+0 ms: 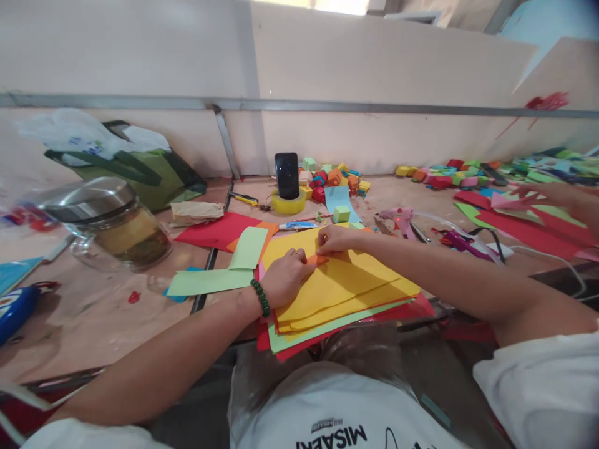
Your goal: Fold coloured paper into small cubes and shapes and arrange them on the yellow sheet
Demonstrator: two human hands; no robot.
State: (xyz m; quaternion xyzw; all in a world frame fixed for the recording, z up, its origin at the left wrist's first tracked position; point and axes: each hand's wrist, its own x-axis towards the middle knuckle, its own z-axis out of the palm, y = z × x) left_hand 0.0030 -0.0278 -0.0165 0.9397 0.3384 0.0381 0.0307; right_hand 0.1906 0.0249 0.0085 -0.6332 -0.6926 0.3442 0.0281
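A small orange paper piece [318, 259] lies on top of a stack of yellow sheets [355, 274], between my two hands. My left hand [291, 274], with a green bead bracelet at its wrist, is closed with its fingertips pressing the orange piece. Just beyond it, my right hand [334, 239] pinches the far edge of the same piece. Green and red sheets stick out below the yellow ones. Light green strips [210, 282] lie left of the stack. A small light green cube [341, 214] sits behind it.
A phone [287, 176] stands in a yellow tape roll [289, 202], near colourful paper cubes [334, 178]. A pink glue gun [400, 219] is at the right. At the left are a glass tea jug [126, 231] and a green bag [140, 171]. Another person's hand [533, 194] holds pink paper.
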